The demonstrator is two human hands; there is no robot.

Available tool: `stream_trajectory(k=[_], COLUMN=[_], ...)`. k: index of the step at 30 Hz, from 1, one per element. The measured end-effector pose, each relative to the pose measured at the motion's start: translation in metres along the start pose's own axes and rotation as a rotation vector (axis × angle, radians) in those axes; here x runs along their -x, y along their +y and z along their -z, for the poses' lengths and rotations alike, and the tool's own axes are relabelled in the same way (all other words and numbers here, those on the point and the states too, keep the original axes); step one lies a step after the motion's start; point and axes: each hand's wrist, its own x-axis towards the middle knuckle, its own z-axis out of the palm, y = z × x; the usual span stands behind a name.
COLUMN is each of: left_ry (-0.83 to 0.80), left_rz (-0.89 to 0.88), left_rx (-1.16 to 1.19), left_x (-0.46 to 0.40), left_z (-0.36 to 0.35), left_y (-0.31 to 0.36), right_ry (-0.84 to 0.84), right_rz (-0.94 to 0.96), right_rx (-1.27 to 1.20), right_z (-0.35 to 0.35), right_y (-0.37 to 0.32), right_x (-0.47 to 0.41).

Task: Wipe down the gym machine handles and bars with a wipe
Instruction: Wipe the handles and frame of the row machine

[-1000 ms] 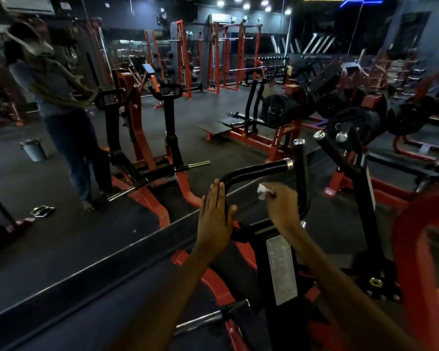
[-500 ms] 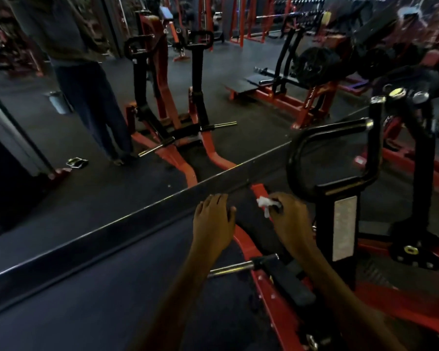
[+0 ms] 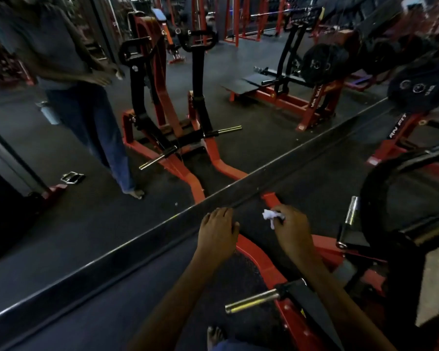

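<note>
My right hand [image 3: 290, 230] is closed around a crumpled white wipe [image 3: 268, 216], held in the air above the red base frame [image 3: 260, 260] of the machine. My left hand [image 3: 217, 233] hovers beside it, palm down, fingers together, holding nothing. The machine's black looped handle bar [image 3: 373, 188] rises at the right, apart from both hands. A chrome weight peg [image 3: 251, 301] sticks out low in front of me, and a second chrome peg [image 3: 351, 210] stands to the right of my right hand.
A floor-level wall mirror [image 3: 137, 239] runs diagonally ahead and reflects me and the same machine [image 3: 167, 102]. Black weight plates [image 3: 421, 84] hang at the upper right. The rubber floor [image 3: 112, 295] lies to my left. My bare foot [image 3: 214, 336] shows at the bottom.
Both hands came off the black handle bar and dropped low over the red base frame. My view tilted down and left, so the handle now sits at the right edge.
</note>
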Motion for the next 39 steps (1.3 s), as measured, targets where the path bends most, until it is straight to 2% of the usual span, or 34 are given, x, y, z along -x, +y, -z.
stream_trajectory(k=[6,12,19,23,27,31,35,37,39], left_ry=[-0.071,-0.137,-0.252,-0.315,-0.347,-0.423,-0.433,-0.457,-0.533], left_rz=[-0.142,-0.274,-0.589,-0.809,-1.080,-1.292,-1.489,-1.557,-1.554], left_rx=[-0.075,-0.049,0.018,0.084,0.207,0.361,0.651,0.763,0.844], left_x=[-0.106,-0.193,-0.303,-0.352,-0.377,-0.368,-0.327,-0.309,-0.296], left_z=[0.015,0.006,-0.026,-0.036,-0.041,-0.046,-0.030,-0.020,-0.016], left_y=[-0.023,-0.025,0.015,0.059,0.105,0.170,0.227,0.255,0.282], right_ry=[0.074,0.151,0.372,0.625,0.754,1.152,1.453,1.388,1.094], right_rz=[-0.105,-0.181,-0.436,-0.571,-0.783,-0.708,-0.553,-0.654,-0.939], right_rx=[0.030,0.102,0.148,0.085,0.154,0.375,0.787,0.874,0.902], right_z=[-0.034,-0.047,-0.028,-0.007,0.012,0.027,0.071,0.111,0.139], right_y=[0.003,0.014,0.053,0.044,0.021,-0.023,-0.064,-0.062,-0.039], right_x=[-0.081,-0.145,-0.185,-0.198,-0.201,-0.187,-0.164,-0.160,-0.159])
